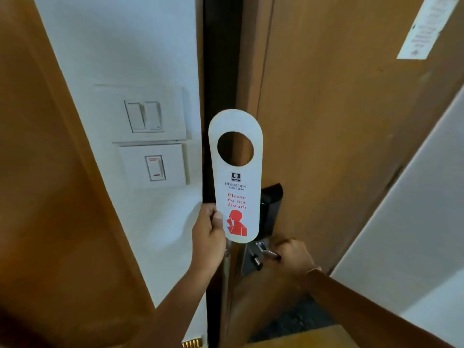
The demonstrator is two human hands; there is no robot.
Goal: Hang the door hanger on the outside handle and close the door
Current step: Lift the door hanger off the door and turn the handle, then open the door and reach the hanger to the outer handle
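Note:
A white door hanger (236,177) with a round hole near its top and red "Please do not disturb" print stands upright in front of the door's edge. My left hand (209,232) pinches its lower left corner. My right hand (292,256) is closed around the metal lever handle (270,253) on the inside face of the wooden door (339,121). The door is ajar, with a dark gap (218,71) along its left edge. A black lock box (271,209) sits just above the handle. The outside handle is hidden behind the door.
Two white switch plates (150,136) are mounted on the white wall left of the gap. A brown wooden panel (50,197) fills the far left. A paper notice (424,28) is stuck high on the door. A white wall (414,222) stands at the right.

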